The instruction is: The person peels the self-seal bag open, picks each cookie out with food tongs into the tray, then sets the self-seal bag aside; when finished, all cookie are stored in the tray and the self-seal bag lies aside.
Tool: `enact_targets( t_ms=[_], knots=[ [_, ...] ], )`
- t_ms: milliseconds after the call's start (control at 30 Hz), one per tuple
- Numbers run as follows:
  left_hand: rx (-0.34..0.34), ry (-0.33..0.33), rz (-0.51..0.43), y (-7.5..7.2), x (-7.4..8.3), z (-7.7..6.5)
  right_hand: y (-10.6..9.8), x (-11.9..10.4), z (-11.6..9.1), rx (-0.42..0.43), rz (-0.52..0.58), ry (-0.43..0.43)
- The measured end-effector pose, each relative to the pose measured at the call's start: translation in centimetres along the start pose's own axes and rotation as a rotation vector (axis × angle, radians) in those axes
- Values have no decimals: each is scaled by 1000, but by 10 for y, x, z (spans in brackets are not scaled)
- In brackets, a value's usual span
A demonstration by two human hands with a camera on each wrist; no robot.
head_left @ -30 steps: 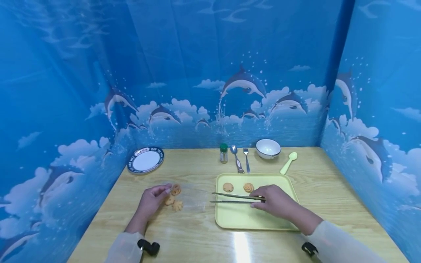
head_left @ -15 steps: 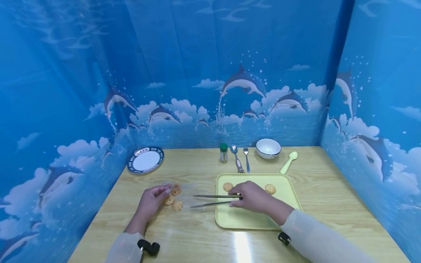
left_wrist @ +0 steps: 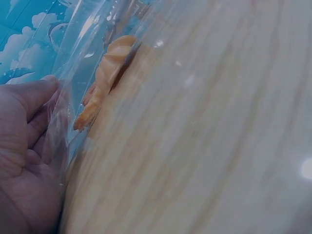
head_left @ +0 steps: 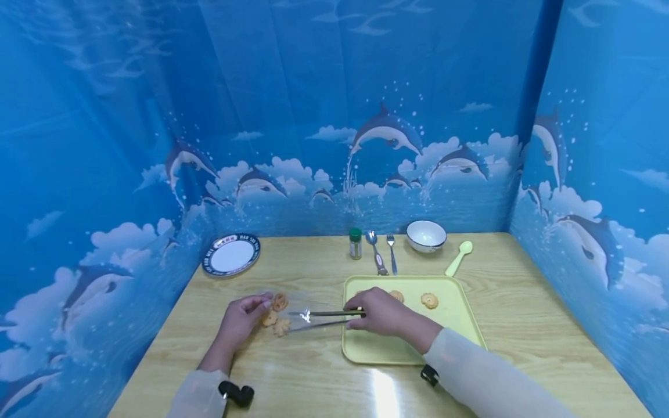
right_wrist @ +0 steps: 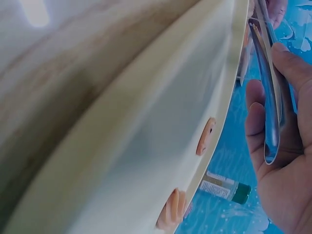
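In the head view my left hand [head_left: 241, 318] pinches the edge of a clear plastic bag [head_left: 320, 303] lying on the table. Several cookies [head_left: 282, 327] are grouped by the fingertips; the left wrist view has a ridged cookie [left_wrist: 108, 68] behind the film. My right hand [head_left: 385, 313] grips metal tongs [head_left: 331, 314] above the left part of a yellow tray [head_left: 389, 352]. Their arms are spread and the tips reach the cookies in the bag, with a glint of film over one arm. Between the tongs' tips I make out no cookie. The right wrist view shows the tongs [right_wrist: 271, 114] against the palm.
On the tray lie a round cookie [head_left: 430, 300] and a swirled cookie [head_left: 398, 295]; another is mostly behind the hand. Farther back stand a green-capped jar [head_left: 355, 244], spoon [head_left: 377, 253], fork [head_left: 392, 254], white bowl [head_left: 426, 237], green spoon [head_left: 460, 258] and rimmed plate [head_left: 232, 255].
My right hand has moved left with the tongs, from over the tray until the tips are at the bagged cookies. The left hand stays in place.
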State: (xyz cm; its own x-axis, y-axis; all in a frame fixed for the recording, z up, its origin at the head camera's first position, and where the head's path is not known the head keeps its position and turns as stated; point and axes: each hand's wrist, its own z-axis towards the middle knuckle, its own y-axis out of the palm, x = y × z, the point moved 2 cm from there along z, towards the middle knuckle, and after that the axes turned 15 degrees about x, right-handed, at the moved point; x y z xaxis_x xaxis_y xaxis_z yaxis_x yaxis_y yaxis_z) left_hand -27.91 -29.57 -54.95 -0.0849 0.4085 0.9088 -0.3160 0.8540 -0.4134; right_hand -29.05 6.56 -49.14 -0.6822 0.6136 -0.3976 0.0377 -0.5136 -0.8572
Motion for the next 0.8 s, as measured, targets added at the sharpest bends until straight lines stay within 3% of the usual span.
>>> enact_targets(
  t_ms=[200, 800],
  knots=[
    [0, 2, -1, 0, -1, 0, 6, -5, 4, -14, 1, 22],
    [-6, 18, 7, 0, 1, -1, 20, -9, 9, -18, -37, -22]
  ],
)
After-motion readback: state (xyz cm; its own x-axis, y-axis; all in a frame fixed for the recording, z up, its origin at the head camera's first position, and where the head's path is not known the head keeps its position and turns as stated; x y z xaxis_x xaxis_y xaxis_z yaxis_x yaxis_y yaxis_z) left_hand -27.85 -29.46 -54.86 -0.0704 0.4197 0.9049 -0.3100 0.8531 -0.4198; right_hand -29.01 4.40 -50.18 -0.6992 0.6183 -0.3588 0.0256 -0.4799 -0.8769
